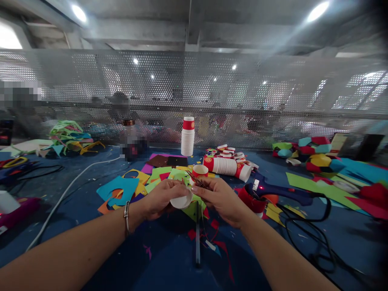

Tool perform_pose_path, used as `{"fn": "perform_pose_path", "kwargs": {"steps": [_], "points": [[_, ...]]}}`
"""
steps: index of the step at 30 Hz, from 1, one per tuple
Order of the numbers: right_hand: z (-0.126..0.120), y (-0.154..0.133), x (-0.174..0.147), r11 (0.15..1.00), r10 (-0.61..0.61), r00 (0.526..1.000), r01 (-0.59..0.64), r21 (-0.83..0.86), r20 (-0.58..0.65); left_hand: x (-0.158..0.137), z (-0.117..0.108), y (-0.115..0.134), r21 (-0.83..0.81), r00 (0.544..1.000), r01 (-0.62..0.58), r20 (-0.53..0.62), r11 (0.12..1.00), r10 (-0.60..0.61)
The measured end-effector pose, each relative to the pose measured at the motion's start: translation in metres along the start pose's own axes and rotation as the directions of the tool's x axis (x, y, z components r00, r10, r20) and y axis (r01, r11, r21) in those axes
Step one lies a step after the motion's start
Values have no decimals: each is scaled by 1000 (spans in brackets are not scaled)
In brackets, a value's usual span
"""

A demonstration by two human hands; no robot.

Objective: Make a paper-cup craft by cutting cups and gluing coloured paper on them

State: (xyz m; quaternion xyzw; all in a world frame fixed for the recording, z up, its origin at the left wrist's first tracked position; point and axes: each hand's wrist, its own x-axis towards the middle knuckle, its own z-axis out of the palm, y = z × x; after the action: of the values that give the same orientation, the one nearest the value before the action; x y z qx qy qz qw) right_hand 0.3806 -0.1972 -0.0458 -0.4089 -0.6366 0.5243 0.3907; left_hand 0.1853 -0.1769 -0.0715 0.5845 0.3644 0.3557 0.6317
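- Up close in the head view, the left hand (160,198) is holding a white paper cup (182,201) just above the blue table (169,266), its fingers wrapping over the cup's top and side.
- Beside it, the right hand (220,198) is meeting the cup from the right, its fingers clenching around small scissors (194,178) whose thin blades are pointing up and left, right at the cup's edge.
- On the left wrist a metal bracelet (126,218) is sitting.
- Under the hands, scraps of coloured paper (157,174) are lying spread over the table: green, yellow, blue, orange and red pieces, some cut into curves.
- Just behind the hands, an open red-rimmed cup (200,170) is standing upright among the scraps.
- Farther back, a tall stack of cups (188,137) is standing upright, and a second stack (227,165) is lying on its side to the right of it.
- To the right of the right hand, a dark blue glue gun (281,193) is lying on the table, with a black cord (312,230) looping away from it toward the near right.
- Near the right edge, folded paper shapes (306,151) in red, teal and yellow are sitting in a cluster.
- On the left, a white cable (66,190) is running across the table, and a tangle of paper strips (68,135) is lying near the far edge.
- Behind the table, a perforated metal screen (242,93) is standing across the whole width.
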Motion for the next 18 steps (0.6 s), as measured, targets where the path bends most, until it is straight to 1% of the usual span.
{"fn": "perform_pose_path", "kwargs": {"steps": [2,5,10,15,18], "points": [[-1,2,1,1000,2,1000,-2,14,0,0,0,-1,9,1000,-23,21,1000,23],[-2,3,2,1000,-2,1000,2,24,0,-1,1,1,38,998,-68,21,997,67],[-1,0,0,999,-37,999,37,4,-15,-3,1,7,121,982,-188,53,975,183],[0,-2,1,989,-130,990,125,-74,-63,-3,4,7,198,960,-279,63,940,272],[-3,-2,3,967,-209,975,194,-166,-77,-1,4,5,226,954,-295,10,928,301]]}}
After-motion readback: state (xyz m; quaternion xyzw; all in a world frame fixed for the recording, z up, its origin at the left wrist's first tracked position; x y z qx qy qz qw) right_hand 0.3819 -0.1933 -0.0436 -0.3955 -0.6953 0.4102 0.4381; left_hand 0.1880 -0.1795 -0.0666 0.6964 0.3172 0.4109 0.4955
